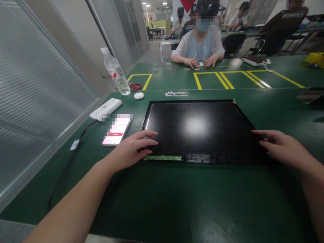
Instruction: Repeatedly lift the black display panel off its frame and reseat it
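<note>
A black LCD screen panel (177, 130) in a dark frame lies flat on the green table. A green circuit board (163, 158) runs along the left part of its near edge. My left hand (133, 146) rests at the panel's near left corner, fingers apart and reaching over the edge. At the right edge, my right hand (280, 145) has its index finger stretched to the frame and its thumb apart below; its other fingers are partly hidden. Neither hand is closed round anything that I can see.
Left of the panel are a phone (116, 130), a white power bank (106, 108) with a black cable, an earbud case (139, 96), a water bottle (115, 72) and red scissors (136, 87). Small white pieces (176, 93) lie beyond it. A person (199, 47) sits opposite.
</note>
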A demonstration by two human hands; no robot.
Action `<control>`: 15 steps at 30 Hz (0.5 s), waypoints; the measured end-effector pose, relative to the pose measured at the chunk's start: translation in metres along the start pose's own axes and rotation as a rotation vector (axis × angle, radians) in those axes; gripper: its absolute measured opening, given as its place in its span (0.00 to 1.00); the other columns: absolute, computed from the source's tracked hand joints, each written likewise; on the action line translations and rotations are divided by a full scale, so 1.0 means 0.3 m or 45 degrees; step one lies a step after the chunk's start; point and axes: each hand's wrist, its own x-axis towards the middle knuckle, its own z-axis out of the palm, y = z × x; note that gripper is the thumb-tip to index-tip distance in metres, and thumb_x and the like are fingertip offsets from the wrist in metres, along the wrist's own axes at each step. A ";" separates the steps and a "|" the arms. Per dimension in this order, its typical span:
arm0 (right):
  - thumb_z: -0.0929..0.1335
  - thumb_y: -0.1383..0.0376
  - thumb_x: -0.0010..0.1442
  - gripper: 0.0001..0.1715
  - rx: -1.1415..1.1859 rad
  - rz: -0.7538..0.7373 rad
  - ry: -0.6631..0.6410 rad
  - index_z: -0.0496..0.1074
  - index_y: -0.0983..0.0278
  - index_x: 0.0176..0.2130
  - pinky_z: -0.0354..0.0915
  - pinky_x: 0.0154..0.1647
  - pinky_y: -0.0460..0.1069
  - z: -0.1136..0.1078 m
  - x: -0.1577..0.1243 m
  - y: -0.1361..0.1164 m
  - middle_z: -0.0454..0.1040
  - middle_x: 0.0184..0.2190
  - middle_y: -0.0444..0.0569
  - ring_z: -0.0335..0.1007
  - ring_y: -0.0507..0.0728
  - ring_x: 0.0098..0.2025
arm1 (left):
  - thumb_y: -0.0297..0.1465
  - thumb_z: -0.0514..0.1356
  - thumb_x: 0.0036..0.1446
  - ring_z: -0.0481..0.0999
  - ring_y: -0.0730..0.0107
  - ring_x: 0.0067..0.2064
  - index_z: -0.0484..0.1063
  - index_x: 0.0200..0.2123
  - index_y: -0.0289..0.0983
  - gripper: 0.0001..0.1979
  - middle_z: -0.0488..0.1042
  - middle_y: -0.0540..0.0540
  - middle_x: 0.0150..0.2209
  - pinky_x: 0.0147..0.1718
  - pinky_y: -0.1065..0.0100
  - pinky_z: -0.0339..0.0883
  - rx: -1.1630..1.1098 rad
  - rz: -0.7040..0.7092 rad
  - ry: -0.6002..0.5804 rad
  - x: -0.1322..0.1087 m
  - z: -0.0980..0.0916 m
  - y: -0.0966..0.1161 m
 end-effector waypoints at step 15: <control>0.66 0.58 0.47 0.35 -0.042 0.018 -0.003 0.81 0.60 0.54 0.66 0.25 0.53 -0.012 -0.015 -0.033 0.75 0.34 0.51 0.69 0.57 0.25 | 0.27 0.60 0.67 0.79 0.55 0.59 0.79 0.53 0.40 0.14 0.76 0.38 0.60 0.56 0.52 0.76 -0.021 0.014 0.023 0.010 0.000 0.004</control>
